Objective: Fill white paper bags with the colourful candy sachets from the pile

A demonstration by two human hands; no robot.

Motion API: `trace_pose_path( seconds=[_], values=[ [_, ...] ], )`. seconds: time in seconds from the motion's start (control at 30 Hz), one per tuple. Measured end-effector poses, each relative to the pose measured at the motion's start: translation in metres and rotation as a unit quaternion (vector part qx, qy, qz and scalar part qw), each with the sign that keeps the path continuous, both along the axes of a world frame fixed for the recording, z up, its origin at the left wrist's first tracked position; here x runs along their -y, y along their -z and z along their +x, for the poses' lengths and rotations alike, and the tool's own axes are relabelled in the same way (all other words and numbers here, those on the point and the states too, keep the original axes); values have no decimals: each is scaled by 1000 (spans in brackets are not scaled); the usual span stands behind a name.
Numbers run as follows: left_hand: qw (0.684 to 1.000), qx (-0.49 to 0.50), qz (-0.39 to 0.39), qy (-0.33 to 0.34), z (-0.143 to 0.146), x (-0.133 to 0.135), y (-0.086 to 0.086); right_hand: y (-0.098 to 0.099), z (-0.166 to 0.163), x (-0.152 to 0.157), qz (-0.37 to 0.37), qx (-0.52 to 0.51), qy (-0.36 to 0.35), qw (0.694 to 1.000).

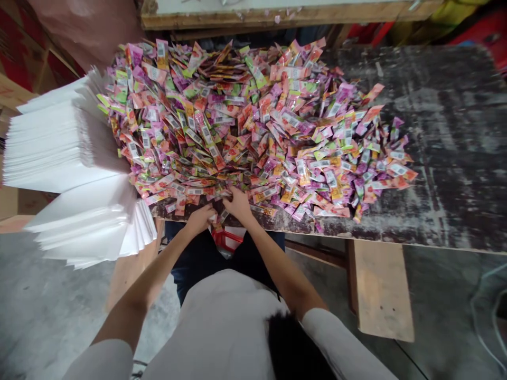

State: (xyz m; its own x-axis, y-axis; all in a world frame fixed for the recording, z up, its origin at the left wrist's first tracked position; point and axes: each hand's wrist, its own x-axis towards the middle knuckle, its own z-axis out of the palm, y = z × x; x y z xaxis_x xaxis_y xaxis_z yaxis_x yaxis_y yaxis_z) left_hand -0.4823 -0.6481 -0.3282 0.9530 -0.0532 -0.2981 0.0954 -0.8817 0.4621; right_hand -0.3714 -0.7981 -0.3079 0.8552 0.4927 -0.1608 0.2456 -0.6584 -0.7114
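Observation:
A big heap of small, colourful sachets (253, 121), pink, orange, green and purple, covers the left half of a worn dark tabletop (455, 137). My left hand (200, 217) is at the table's near edge, fingers curled around a few sachets. My right hand (236, 203) lies beside it on the front of the heap, fingers bent down into the packets. The two hands nearly touch. Below them, between my knees, a red-rimmed container (225, 238) shows partly.
Tall stacks of white paper bags (63, 153) stand at the left, overhanging the table edge. A wooden table leg (380, 285) is at lower right. A wooden shelf edge (277, 16) runs along the back. Grey concrete floor (39, 316) lies below.

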Motion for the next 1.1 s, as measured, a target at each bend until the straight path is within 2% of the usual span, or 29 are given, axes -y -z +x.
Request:
trace_pose_path(
  seconds=[0.1,0.2,0.27,0.33,0.4,0.47,0.53,0.57,0.63,0.73,0.8,0.87,0.93,1.0,1.03,1.1],
  values=[
    [998,59,32,-21,-8,-6,-5,-3,6,47,108,12,-13,994],
    [973,203,38,-105,-13,-17,-15,0,19,110,176,-14,18,984],
    [946,263,30,-185,-9,-30,-22,4,32,145,169,10,76,983],
    [936,259,24,-237,2,-44,-25,8,45,166,108,42,93,989],
    [954,219,41,-201,17,-53,-23,11,55,168,25,67,22,997],
    [977,164,91,-103,33,-55,-20,15,61,156,-54,98,-67,991],
    [981,112,153,-36,46,-53,-18,17,64,142,-112,122,-100,981],
    [979,95,177,-27,49,-52,-19,18,65,136,-125,128,-95,979],
    [977,89,191,-41,52,-50,-27,16,69,134,-109,128,-75,983],
    [966,162,158,-121,44,-51,-52,6,75,152,-6,144,-20,989],
    [944,242,102,-198,33,-48,-68,-3,76,167,67,139,39,987],
    [926,272,6,-263,21,-36,-75,-7,68,175,100,99,70,988],
    [927,225,-92,-286,14,-12,-68,-4,54,169,79,51,24,995],
    [940,152,-125,-277,14,18,-49,5,35,154,40,27,-47,998],
    [949,121,-104,-271,16,33,-38,11,26,144,20,25,-66,997],
    [966,63,-13,-250,23,55,-19,19,12,127,-26,33,-63,997]
  ],
)
